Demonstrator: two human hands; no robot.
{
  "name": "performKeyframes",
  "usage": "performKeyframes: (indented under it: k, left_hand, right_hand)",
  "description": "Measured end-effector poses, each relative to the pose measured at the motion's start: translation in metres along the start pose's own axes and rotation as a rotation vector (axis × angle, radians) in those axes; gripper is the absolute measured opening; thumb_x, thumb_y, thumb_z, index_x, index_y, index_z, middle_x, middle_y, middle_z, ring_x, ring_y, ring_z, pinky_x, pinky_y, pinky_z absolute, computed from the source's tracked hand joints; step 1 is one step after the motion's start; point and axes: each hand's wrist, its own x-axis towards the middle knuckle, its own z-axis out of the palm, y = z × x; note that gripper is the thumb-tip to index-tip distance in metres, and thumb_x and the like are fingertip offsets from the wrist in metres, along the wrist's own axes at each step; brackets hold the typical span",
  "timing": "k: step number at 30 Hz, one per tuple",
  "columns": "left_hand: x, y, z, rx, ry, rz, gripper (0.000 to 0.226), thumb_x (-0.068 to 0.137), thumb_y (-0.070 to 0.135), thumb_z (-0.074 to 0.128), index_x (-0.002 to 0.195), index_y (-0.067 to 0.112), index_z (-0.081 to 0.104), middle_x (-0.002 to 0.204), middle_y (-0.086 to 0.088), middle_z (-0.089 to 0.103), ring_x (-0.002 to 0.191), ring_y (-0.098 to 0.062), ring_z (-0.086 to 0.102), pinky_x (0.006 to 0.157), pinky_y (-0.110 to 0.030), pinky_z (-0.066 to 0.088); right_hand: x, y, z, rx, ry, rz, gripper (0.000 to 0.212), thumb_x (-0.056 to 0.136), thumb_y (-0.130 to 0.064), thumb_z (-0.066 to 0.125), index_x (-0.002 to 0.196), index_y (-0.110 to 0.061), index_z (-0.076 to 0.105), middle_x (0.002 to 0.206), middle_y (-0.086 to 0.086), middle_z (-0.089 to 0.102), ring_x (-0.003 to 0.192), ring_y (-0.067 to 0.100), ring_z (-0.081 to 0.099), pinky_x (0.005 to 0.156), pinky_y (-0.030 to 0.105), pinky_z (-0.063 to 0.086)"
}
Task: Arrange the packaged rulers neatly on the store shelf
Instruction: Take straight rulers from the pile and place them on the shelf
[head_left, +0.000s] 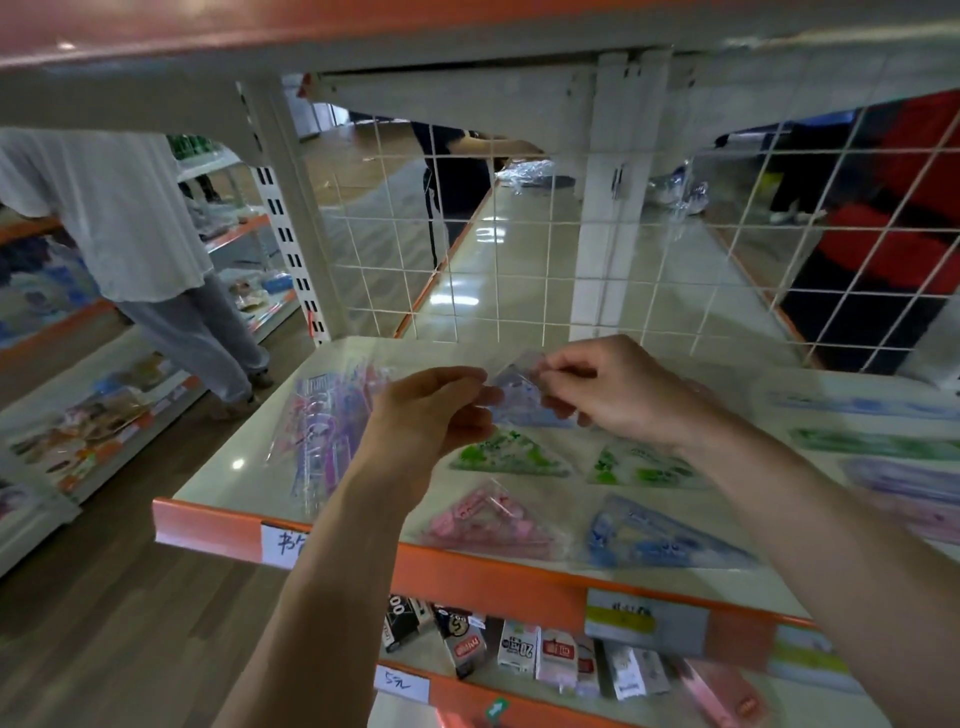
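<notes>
Head view, shelf (223, 483): pale glossy board, orange lip; wire grid (467, 260) behind, shop aisle beyond.
Laid rows: green packet (511, 454), pink packet (491, 519), blue packet (665, 535), spaced for display.
Hands: left hand (431, 410) and right hand (618, 389) each pinch one end.
Held packet (519, 379): bluish triangle ruler, above the shelf behind the green row, likely being squared for set-down.

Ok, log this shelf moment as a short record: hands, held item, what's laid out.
Left hand: pinches purple triangle packet
Right hand: pinches the same packet
Packet position: held above the shelf
Front row: pink triangle, blue triangle
Second row: left green triangle, right green triangle
Left side: pile of straight rulers
</notes>
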Motion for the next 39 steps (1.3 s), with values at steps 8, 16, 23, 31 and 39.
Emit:
performKeyframes:
  k: [8,16,23,31,39]
  left_hand:
    - [-0.008,-0.004,0.009,-0.009,-0.080,-0.137,0.022,0.092,0.027,0.056,0.094,0.007,0.064,0.094,-0.014,0.069,0.081,-0.026,0.066,0.078,-0.039,0.054]
    - [-0.007,-0.006,0.000,-0.185,-0.186,-0.123,0.025,0.095,-0.001,0.037,0.101,0.005,0.061,0.093,-0.015,0.069,0.071,-0.023,0.066,0.063,-0.031,0.055]
    - [-0.006,-0.002,-0.009,-0.141,-0.208,-0.063,0.021,0.091,-0.005,0.045,0.093,0.005,0.064,0.085,-0.012,0.068,0.062,-0.019,0.063,0.057,-0.025,0.054]
    - [-0.003,0.000,-0.019,-0.165,-0.075,-0.030,0.014,0.088,-0.007,0.052,0.091,0.000,0.064,0.073,-0.011,0.065,0.066,-0.022,0.065,0.067,-0.032,0.059]
    - [-0.008,-0.004,-0.020,0.161,-0.077,-0.077,0.011,0.089,0.002,0.058,0.093,0.003,0.069,0.074,-0.011,0.067,0.063,-0.017,0.062,0.063,-0.028,0.056]
  right_hand:
    - [-0.012,-0.006,0.016,-0.396,0.300,-0.180,0.013,0.090,-0.023,0.062,0.099,-0.018,0.070,0.088,-0.008,0.057,0.076,0.008,0.053,0.063,0.022,0.040]
    - [-0.013,-0.017,0.006,-0.200,0.208,-0.229,0.022,0.095,-0.015,0.053,0.111,-0.017,0.068,0.108,-0.005,0.064,0.096,0.007,0.058,0.079,0.013,0.043]
    - [-0.004,-0.015,-0.002,-0.289,0.149,-0.213,0.031,0.091,-0.014,0.060,0.121,-0.019,0.063,0.106,-0.012,0.057,0.092,0.000,0.052,0.072,-0.003,0.033]
    - [-0.008,-0.016,0.003,-0.234,0.126,-0.161,0.026,0.088,-0.016,0.064,0.113,-0.023,0.065,0.092,-0.014,0.061,0.088,0.003,0.059,0.081,0.021,0.049]
    - [-0.011,-0.039,0.028,-0.726,-0.087,-0.255,0.066,0.084,-0.034,0.068,0.140,-0.025,0.035,0.129,-0.004,0.043,0.117,0.017,0.046,0.092,0.036,0.046]
